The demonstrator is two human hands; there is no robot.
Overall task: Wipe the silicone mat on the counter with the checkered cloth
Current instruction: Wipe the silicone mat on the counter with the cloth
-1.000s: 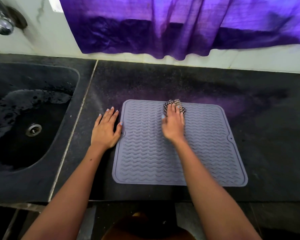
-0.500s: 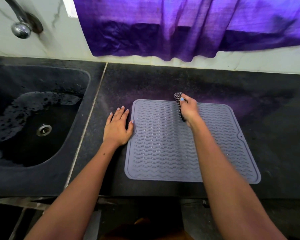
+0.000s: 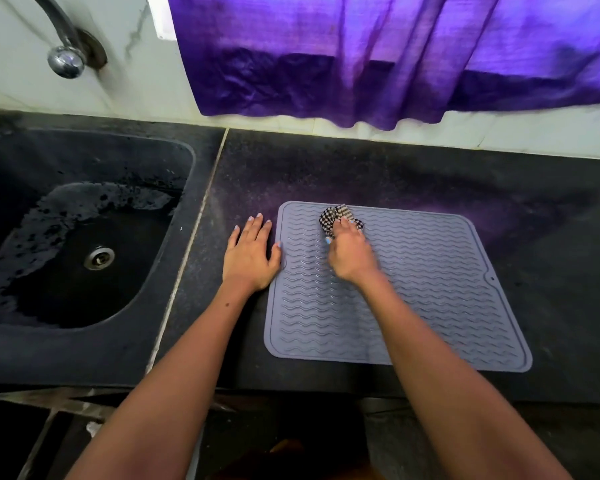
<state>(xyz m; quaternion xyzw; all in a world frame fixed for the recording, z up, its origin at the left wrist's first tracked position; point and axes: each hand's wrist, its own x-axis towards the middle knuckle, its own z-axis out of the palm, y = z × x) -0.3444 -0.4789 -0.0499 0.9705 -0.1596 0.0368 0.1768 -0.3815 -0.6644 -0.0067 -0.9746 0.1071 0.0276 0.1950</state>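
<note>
Left: a dark sink (image 3: pixel 84 341) with a tap (image 3: pixel 65 57) above, separated by a pale seam from the dark counter (image 3: pixel 551 237). The left hand (image 3: pixel 250 254) lies flat on the counter, fingers straight and slightly spread, thumb touching the left rim of the silicone mat (image 3: pixel 430 289), apparently steadying it. Centre: the right hand (image 3: pixel 349 251) presses the bunched checkered cloth (image 3: pixel 338 216) onto the mat near its far edge, fingers curled over the fabric. The cloth appears soft, light and easily wadded, best held gathered under the palm. The mat looks thin, flexible and grippy; its wavy ribs may snag the cloth, and its raised rim marks the limit of each stroke. Right: most of the mat lies uncovered, giving open room for strokes rightward and toward the near edge. A purple curtain (image 3: pixel 361 57) hangs well behind.
</note>
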